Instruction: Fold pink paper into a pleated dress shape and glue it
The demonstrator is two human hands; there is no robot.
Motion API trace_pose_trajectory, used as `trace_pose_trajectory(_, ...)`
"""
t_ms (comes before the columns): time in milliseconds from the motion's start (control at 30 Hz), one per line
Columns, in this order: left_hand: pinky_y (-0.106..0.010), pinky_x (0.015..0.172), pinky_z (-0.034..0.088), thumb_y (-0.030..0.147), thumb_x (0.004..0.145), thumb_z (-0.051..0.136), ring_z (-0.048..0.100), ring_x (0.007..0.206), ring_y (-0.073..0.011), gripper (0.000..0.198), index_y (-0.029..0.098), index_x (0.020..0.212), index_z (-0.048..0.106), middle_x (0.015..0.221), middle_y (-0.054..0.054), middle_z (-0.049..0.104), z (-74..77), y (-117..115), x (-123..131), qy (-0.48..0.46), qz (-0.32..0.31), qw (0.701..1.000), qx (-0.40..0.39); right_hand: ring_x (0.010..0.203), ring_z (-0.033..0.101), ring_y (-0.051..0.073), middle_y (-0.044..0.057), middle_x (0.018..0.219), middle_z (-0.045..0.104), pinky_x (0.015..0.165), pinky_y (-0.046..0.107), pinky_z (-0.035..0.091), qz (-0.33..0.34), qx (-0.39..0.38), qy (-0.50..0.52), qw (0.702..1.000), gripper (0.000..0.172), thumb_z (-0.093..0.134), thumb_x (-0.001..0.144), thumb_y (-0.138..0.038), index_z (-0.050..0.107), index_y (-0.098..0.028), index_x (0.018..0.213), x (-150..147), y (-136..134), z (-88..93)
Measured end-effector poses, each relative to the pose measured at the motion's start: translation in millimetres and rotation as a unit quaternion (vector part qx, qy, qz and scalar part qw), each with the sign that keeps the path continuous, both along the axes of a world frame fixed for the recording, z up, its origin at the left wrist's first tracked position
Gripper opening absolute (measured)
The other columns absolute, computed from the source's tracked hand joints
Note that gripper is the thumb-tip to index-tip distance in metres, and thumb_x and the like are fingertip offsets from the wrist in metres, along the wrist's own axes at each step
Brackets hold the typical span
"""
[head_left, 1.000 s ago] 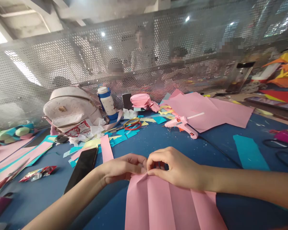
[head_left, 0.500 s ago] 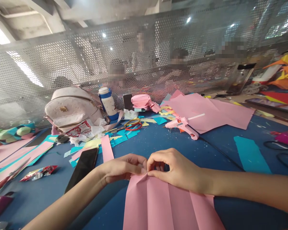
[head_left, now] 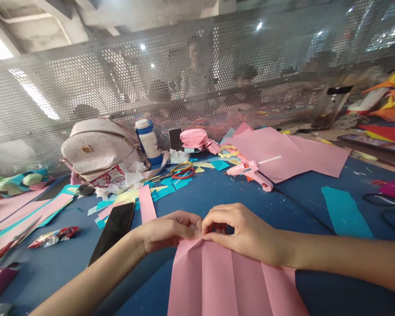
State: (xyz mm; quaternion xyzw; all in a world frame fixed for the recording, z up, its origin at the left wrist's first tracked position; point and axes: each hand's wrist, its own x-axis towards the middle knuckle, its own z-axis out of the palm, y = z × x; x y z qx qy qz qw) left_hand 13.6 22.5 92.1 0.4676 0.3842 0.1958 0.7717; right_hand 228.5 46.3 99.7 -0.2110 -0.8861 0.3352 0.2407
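Observation:
A sheet of pink paper (head_left: pixel 232 281) with several lengthwise creases lies toward me, its near end cut off by the bottom of the view. At its far edge, my left hand (head_left: pixel 174 230) pinches the paper between thumb and fingers. My right hand (head_left: pixel 242 232) grips the same edge just beside it, the fingertips of both hands almost touching. Between them the edge is gathered into a small fold. Beyond the hands rests a pink hot glue gun (head_left: pixel 253 173) with a glue stick in its back and a black cord trailing right.
A black phone (head_left: pixel 113 230) lies left of my hands, near paper scraps (head_left: pixel 171 188) and scissors (head_left: pixel 184 171). Farther back stand a pale backpack (head_left: pixel 98 145) and a bottle (head_left: pixel 149 142) before a perforated metal screen (head_left: pixel 125 83). Large pink paper (head_left: pixel 289 151) spreads at the back right.

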Motion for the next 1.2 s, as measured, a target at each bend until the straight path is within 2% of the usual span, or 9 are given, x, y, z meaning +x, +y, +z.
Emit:
trace_pose_trajectory(267,-0.022,0.059,0.032,0.038,0.074,0.073,0.046,0.063,-0.0109,0.026,0.014,0.082,0.065,0.072,0.0,0.054,6.1,-3.6,2.0,0.061,0.011,0.996,0.066,0.069,0.057,0.01,-0.001,0.082,0.069,0.064,0.022,0.042,-0.013,-0.029,-0.001,1.0,0.011,0.064,0.082,-0.009,0.069,-0.018,0.086,-1.0,-0.7,-0.7)
trace_pose_trajectory(433,-0.021,0.054,0.029,0.04,0.083,0.064,0.041,0.059,-0.0095,0.026,0.016,0.077,0.06,0.066,0.003,0.05,13.0,-5.9,7.5,0.13,0.045,0.972,0.191,0.067,0.055,0.01,-0.002,0.079,0.067,0.063,0.022,0.041,-0.039,-0.029,-0.001,0.999,0.006,0.063,0.084,-0.013,0.066,-0.018,0.082,0.5,5.5,0.4)
trace_pose_trajectory(500,-0.023,0.06,0.034,0.041,0.088,0.057,0.049,0.066,-0.0126,0.025,0.017,0.081,0.062,0.071,0.001,0.057,18.5,-10.6,11.1,0.19,0.06,0.939,0.282,0.067,0.055,0.011,-0.001,0.079,0.066,0.063,0.022,0.041,-0.048,-0.026,0.001,0.998,0.006,0.062,0.085,-0.015,0.066,-0.018,0.082,1.8,10.4,1.3)
trace_pose_trajectory(633,-0.027,0.07,0.036,0.04,0.095,0.048,0.058,0.081,-0.0202,0.028,0.021,0.093,0.068,0.086,-0.004,0.066,25.7,-24.1,18.5,0.335,0.052,0.827,0.449,0.072,0.057,0.012,-0.001,0.081,0.067,0.068,0.023,0.042,-0.053,-0.013,0.011,0.998,0.008,0.06,0.086,-0.014,0.066,-0.018,0.081,3.2,17.7,3.1)
trace_pose_trajectory(700,-0.028,0.066,0.034,0.038,0.097,0.044,0.058,0.076,-0.0204,0.03,0.021,0.092,0.067,0.083,-0.006,0.065,23.8,-29.1,20.8,0.392,0.032,0.781,0.485,0.073,0.057,0.012,-0.002,0.081,0.068,0.068,0.023,0.042,-0.048,-0.019,0.019,0.998,0.008,0.061,0.087,-0.016,0.066,-0.019,0.081,2.8,18.9,3.9)
trace_pose_trajectory(767,-0.028,0.062,0.032,0.035,0.098,0.039,0.058,0.072,-0.0195,0.032,0.02,0.087,0.065,0.078,-0.005,0.064,19.7,-31.4,21.7,0.424,0.02,0.755,0.5,0.074,0.058,0.012,-0.002,0.082,0.068,0.068,0.023,0.043,-0.045,-0.035,0.026,0.998,0.006,0.063,0.087,-0.02,0.066,-0.019,0.082,2.0,19.3,4.6)
trace_pose_trajectory(867,-0.028,0.06,0.031,0.033,0.1,0.035,0.058,0.068,-0.0183,0.035,0.02,0.08,0.061,0.074,-0.005,0.063,15.0,-31.6,21.1,0.436,0.014,0.748,0.5,0.078,0.06,0.012,-0.002,0.085,0.069,0.07,0.023,0.044,-0.042,-0.061,0.028,0.997,0.005,0.063,0.087,-0.023,0.067,-0.02,0.085,1.7,20.6,5.4)
trace_pose_trajectory(1100,-0.028,0.06,0.03,0.034,0.1,0.035,0.057,0.067,-0.0179,0.037,0.02,0.078,0.061,0.073,-0.005,0.064,19.3,-27.8,20.6,0.411,0.028,0.778,0.475,0.078,0.064,0.015,0.0,0.088,0.072,0.069,0.026,0.047,-0.044,-0.086,0.016,0.995,0.012,0.066,0.085,-0.03,0.071,-0.021,0.089,5.7,26.1,8.1)
trace_pose_trajectory(1200,-0.027,0.06,0.03,0.037,0.1,0.034,0.055,0.064,-0.0167,0.039,0.02,0.075,0.059,0.071,-0.003,0.062,19.6,-26.1,21.0,0.415,0.023,0.777,0.472,0.077,0.064,0.015,0.0,0.087,0.073,0.069,0.026,0.048,-0.049,-0.092,0.016,0.994,0.011,0.066,0.084,-0.029,0.073,-0.021,0.088,6.0,25.5,9.4)
